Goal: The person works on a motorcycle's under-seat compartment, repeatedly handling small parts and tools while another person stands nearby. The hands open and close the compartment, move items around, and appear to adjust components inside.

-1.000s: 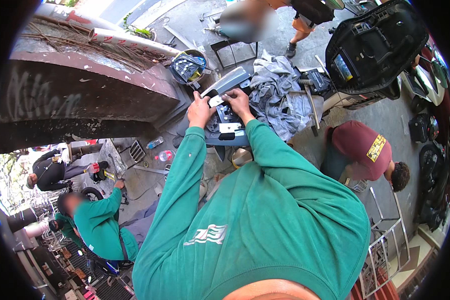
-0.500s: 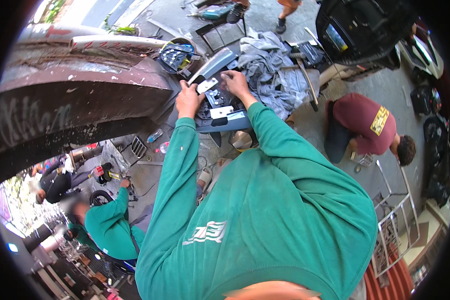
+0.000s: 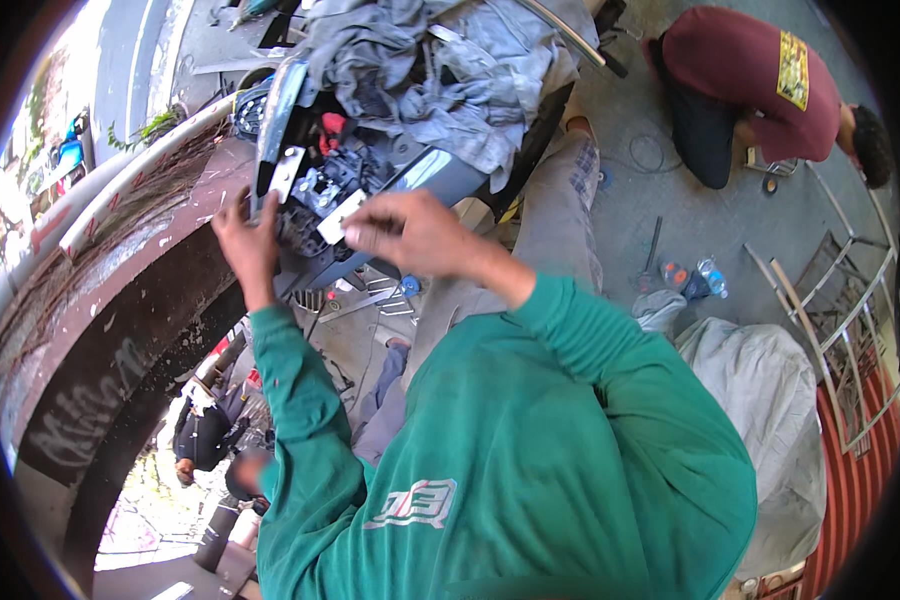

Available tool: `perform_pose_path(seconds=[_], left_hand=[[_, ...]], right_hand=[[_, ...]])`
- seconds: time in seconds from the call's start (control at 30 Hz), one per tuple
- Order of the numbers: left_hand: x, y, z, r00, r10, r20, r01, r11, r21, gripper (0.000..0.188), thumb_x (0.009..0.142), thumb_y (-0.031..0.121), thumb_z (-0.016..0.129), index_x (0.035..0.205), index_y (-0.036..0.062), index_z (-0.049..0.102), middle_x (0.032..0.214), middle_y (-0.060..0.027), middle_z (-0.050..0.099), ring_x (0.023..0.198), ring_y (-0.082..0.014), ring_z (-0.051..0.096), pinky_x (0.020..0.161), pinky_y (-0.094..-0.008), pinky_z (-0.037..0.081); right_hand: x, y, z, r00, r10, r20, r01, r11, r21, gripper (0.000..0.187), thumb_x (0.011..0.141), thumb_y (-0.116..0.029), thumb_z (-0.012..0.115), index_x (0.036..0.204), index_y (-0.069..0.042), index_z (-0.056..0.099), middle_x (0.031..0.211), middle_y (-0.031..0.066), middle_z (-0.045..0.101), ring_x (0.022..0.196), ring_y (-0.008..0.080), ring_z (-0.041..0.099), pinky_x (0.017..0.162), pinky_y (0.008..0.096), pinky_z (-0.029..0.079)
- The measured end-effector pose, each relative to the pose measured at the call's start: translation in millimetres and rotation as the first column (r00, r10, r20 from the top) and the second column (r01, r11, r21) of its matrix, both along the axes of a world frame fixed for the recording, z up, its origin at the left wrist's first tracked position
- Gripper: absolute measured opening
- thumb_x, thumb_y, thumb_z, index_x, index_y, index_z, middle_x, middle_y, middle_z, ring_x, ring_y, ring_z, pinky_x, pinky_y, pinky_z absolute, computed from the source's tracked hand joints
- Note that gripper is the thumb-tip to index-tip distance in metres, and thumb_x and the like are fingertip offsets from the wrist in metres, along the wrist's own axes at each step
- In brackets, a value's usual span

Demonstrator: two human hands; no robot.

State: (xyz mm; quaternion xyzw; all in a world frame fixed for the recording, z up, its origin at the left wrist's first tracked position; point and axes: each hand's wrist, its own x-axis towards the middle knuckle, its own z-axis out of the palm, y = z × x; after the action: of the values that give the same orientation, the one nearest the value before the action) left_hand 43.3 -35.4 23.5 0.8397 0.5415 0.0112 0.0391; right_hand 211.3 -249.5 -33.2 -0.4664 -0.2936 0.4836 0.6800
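An opened vehicle body with dark blue-grey panels (image 3: 440,178) lies in front of me, its black inner parts (image 3: 365,170) and some red parts (image 3: 332,128) exposed. Two pale flat plates are set in it: a metal plate with holes (image 3: 288,172) on the left and a white plate (image 3: 338,218) nearer me. My left hand (image 3: 247,242) is beside the lower end of the metal plate, fingers spread, nothing visible in them. My right hand (image 3: 405,232) hovers over or touches the white plate's edge, thumb and fingers pinched together. Whatever they hold is hidden.
Grey cloth (image 3: 420,75) drapes the body's far side. A curved, worn brown ledge (image 3: 160,260) runs along my left. At right a person in a maroon shirt (image 3: 735,70) crouches near a metal frame (image 3: 850,330). A grey cover (image 3: 755,400) and plastic bottles (image 3: 710,278) lie nearer.
My view has turned, so the vehicle body now appears farther left and closer. The right hand has come down from above the parts to the white plate; the left fingers have spread.
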Motion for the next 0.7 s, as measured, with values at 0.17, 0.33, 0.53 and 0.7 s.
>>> perform_pose_path(seconds=[0.17,0.33,0.53,0.7], left_hand=[[39,-85,31,0.783,0.313,0.537,0.043,0.834,-0.549,0.026,0.107,0.028,0.054,0.105,0.0027,0.059,0.091,-0.0022,0.056,0.073,-0.0073,0.050,0.064,-0.0218,0.042],[60,-132,20,0.885,0.077,0.460,0.208,0.817,-0.537,0.023,0.110,0.024,0.046,0.104,0.0029,0.054,0.098,-0.0055,0.055,0.091,-0.0119,0.050,0.086,-0.0290,0.043],[67,-9,-1,0.866,-0.499,0.005,0.494,0.856,-0.153,0.030,0.100,0.019,0.063,0.126,0.0053,0.062,0.106,-0.0154,0.067,0.085,-0.0303,0.068,0.074,-0.0388,0.053],[69,45,-20,0.741,-0.602,-0.299,0.557,0.799,-0.228,0.020,0.096,0.016,0.063,0.114,0.0087,0.064,0.098,-0.0162,0.062,0.087,-0.0381,0.067,0.074,-0.0483,0.053]], right_hand=[[-32,-27,7,0.925,0.115,-0.363,-0.103,0.993,0.053,0.083,0.088,-0.048,0.078,0.150,-0.006,0.042,0.129,0.0149,0.064,0.104,0.0198,0.067,0.086,0.0339,0.055],[-27,-27,-5,0.938,0.095,-0.333,-0.093,0.995,0.022,0.092,0.087,-0.058,0.074,0.155,-0.011,0.035,0.106,0.0124,0.069,0.091,0.0201,0.067,0.083,0.0345,0.052],[8,-42,3,0.911,0.294,-0.290,-0.333,0.938,-0.098,0.059,0.094,-0.056,0.067,0.132,-0.011,0.058,0.098,0.0111,0.070,0.091,0.0210,0.069,0.085,0.0370,0.052],[31,-58,12,0.887,0.348,-0.302,-0.416,0.888,-0.197,0.058,0.095,-0.057,0.064,0.133,-0.014,0.057,0.101,0.0104,0.071,0.094,0.0222,0.069,0.086,0.0383,0.053]])
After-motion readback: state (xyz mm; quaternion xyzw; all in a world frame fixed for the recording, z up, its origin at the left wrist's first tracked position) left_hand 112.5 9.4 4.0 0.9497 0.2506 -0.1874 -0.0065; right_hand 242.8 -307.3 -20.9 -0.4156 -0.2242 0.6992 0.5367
